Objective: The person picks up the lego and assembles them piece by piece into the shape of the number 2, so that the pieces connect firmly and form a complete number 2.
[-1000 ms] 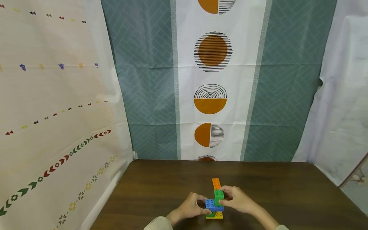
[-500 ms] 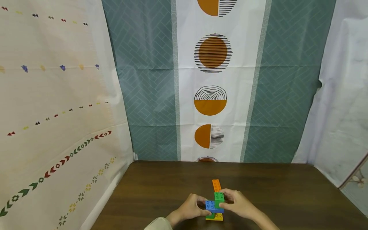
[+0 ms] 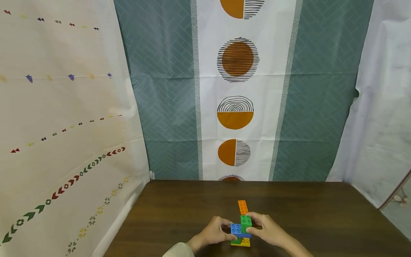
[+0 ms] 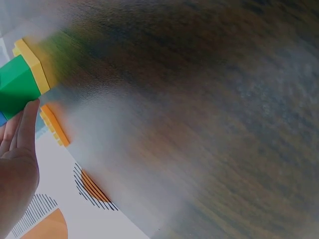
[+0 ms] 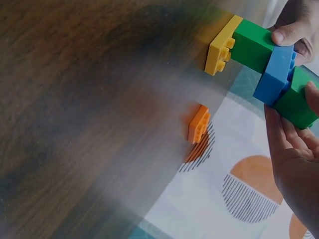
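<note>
A small stack of toy building bricks stands on the table in front of me. At its base is a yellow plate point(image 5: 219, 47), and a lower green brick point(image 5: 251, 46) sits on that. Across the top of this lies a blue brick point(image 3: 236, 228). My left hand point(image 3: 214, 231) pinches the stack from the left, with its thumb where the lower green brick and the blue brick meet. An upper green brick point(image 3: 246, 225) is at the right end of the blue one, and my right hand point(image 3: 265, 230) grips it between thumb and fingers.
Behind the stack, an orange plate point(image 3: 243, 207) with studs lies flat on the dark wooden table point(image 3: 179, 200). Patterned cloths hang at the back point(image 3: 167, 107) and along the left side point(image 3: 64, 107); a pale cloth point(image 3: 375, 107) hangs on the right.
My right hand has come down slightly with the upper green brick, closer over the blue one. The left hand keeps its grip in place. The head view has shifted a little.
</note>
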The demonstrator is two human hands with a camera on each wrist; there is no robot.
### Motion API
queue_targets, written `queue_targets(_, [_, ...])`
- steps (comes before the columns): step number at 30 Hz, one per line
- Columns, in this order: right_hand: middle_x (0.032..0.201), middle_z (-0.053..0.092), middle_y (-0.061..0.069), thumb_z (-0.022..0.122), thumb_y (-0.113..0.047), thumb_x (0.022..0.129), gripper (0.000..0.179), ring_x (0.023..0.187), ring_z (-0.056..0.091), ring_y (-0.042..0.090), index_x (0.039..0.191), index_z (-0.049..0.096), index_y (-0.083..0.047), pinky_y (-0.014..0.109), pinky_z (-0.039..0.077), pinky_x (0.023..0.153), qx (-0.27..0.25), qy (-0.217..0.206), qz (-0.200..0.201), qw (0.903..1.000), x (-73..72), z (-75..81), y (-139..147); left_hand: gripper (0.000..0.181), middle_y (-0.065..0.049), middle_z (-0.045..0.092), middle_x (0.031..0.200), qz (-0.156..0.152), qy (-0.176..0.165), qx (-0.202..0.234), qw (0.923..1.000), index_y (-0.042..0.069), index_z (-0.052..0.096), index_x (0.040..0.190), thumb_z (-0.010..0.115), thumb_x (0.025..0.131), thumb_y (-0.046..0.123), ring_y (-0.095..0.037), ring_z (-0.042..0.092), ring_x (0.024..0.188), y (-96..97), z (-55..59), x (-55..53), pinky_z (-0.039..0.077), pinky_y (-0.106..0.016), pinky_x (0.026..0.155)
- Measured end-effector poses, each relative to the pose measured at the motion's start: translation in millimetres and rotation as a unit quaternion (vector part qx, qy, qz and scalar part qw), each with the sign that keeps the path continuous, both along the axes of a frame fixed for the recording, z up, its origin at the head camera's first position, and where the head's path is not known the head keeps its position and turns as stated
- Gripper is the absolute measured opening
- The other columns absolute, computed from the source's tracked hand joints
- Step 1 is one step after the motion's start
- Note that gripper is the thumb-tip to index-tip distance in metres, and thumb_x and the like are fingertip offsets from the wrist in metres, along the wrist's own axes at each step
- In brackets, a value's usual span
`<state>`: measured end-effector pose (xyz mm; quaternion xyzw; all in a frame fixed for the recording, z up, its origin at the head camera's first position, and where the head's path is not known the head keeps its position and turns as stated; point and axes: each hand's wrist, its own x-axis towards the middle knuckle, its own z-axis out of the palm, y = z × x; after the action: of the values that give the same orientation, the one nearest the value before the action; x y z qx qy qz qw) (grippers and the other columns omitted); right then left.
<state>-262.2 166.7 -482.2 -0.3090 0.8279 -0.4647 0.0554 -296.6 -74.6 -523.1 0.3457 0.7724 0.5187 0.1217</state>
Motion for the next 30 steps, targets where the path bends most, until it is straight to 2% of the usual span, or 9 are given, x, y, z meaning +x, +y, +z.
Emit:
queue_targets(5, [0.114,0.066,0.03,0.062,-0.017,0.096,0.049,0.101,0.069,0.02,0.127,0.049,0.019,0.043,0.056,0.084,0.009,0.015,0.005,0.9998,2.8,-0.9,5.0,0.024,-0.015,0.076,0.092,-0.007,-0.001,0.005,1.0,-0.003,0.073,0.101,0.078,0.082,0.011,-0.003,0.07,0.081,4.9,-1.9,1.7,0.054,-0.014,0.075])
queue_targets(11, [0.115,0.065,0.031,0.063,-0.015,0.094,0.049,0.099,0.069,0.021,0.126,0.049,0.02,0.044,0.056,0.084,0.009,0.011,0.006,0.9999,4.5,-2.6,8.0,0.022,-0.014,0.076,0.09,-0.005,0.01,0.005,0.9999,-0.003,0.074,0.098,0.079,0.08,0.01,0.003,0.066,0.077,8.8,-3.5,3.1,0.053,-0.014,0.073])
queue_targets(20, [0.11,0.068,0.027,0.065,-0.014,0.093,0.047,0.094,0.069,0.019,0.125,0.052,0.018,0.044,0.057,0.081,0.01,0.038,0.001,0.9992,2.6,-3.9,3.5,0.022,-0.014,0.076,0.091,0.005,-0.007,0.013,0.9999,-0.002,0.074,0.098,0.078,0.081,0.01,0.004,0.065,0.076,6.7,-3.1,1.7,0.053,-0.014,0.073])
queue_targets(26, [0.115,0.064,0.031,0.065,-0.015,0.093,0.045,0.096,0.069,0.02,0.124,0.053,0.016,0.042,0.057,0.082,0.005,0.027,-0.001,0.9996,3.9,-4.7,-0.2,0.022,-0.014,0.076,0.093,0.008,-0.026,0.015,0.9995,0.0,0.075,0.1,0.078,0.081,0.011,0.002,0.067,0.079,2.8,-2.9,2.6,0.054,-0.015,0.075])
queue_targets(30, [0.113,0.065,0.029,0.065,-0.017,0.093,0.044,0.097,0.069,0.015,0.122,0.054,0.015,0.038,0.058,0.081,0.005,0.033,0.002,0.9994,3.2,-4.1,-2.0,0.023,-0.013,0.076,0.093,0.013,-0.026,0.015,0.9995,0.0,0.075,0.101,0.078,0.081,0.012,0.003,0.067,0.078,0.7,-3.3,1.7,0.053,-0.015,0.075])
